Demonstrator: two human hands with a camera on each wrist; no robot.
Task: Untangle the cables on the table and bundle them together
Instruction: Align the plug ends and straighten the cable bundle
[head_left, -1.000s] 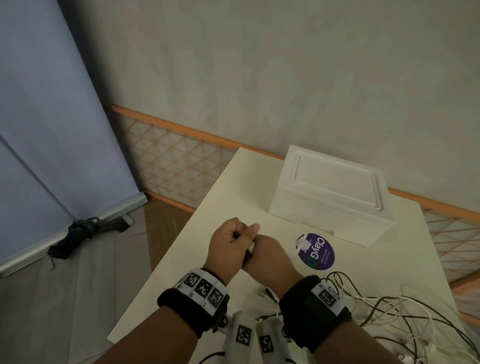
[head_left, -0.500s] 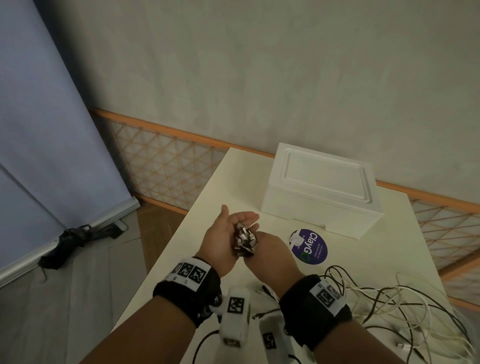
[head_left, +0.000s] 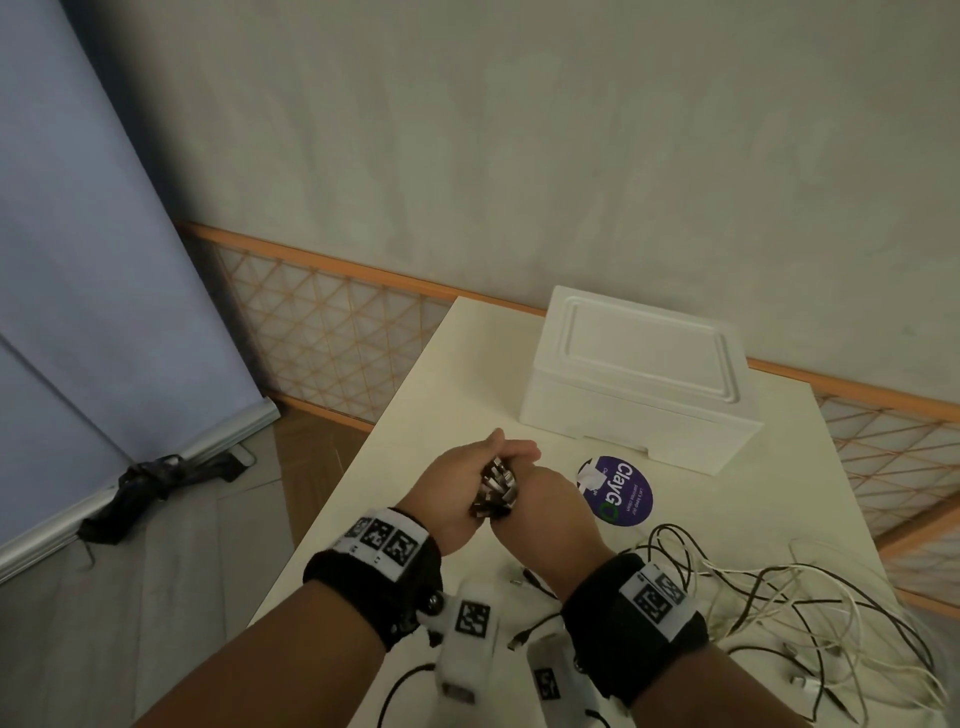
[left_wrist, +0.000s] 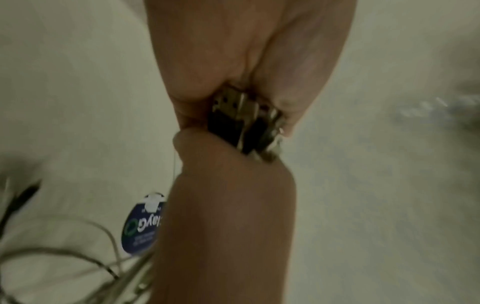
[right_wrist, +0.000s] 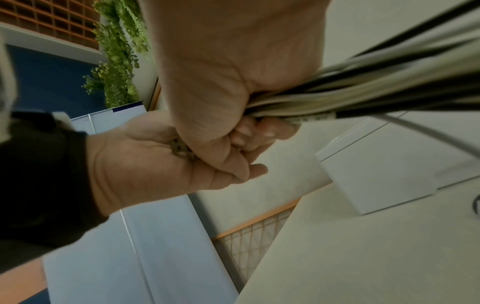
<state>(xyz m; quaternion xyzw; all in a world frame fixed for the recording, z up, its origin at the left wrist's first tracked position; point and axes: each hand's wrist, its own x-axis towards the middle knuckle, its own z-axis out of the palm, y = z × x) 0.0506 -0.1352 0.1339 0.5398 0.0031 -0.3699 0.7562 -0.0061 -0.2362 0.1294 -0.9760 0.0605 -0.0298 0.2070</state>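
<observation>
Head view, with both wrist views. The right hand (head_left: 550, 506) is clenched round a gathered sheaf of black and white cables (right_wrist: 363, 90), fingers wrapped fully about the strands, as the right-wrist view shows. The metal USB plug ends (head_left: 493, 491) of that sheaf stick out of the fist toward the left hand (head_left: 457, 488), whose palm lies flat against the plug tips with fingers fairly straight, pressing rather than grasping; the left-wrist view shows the cluster of plugs (left_wrist: 246, 121) touching that palm. The long axis of the held sheaf runs from the left palm, through the right fist, and down and to the right toward the loose tangle of black and white cables (head_left: 779, 613) lying on the cream table (head_left: 426, 395). The right hand is thus the carrier; the left is the nearer to the plug ends, which look unevenly aligned. Judged step: squaring the plug ends before bundling. Beyond the hands stand a white foam box (head_left: 639, 374) and a round purple sticker (head_left: 618, 491)
</observation>
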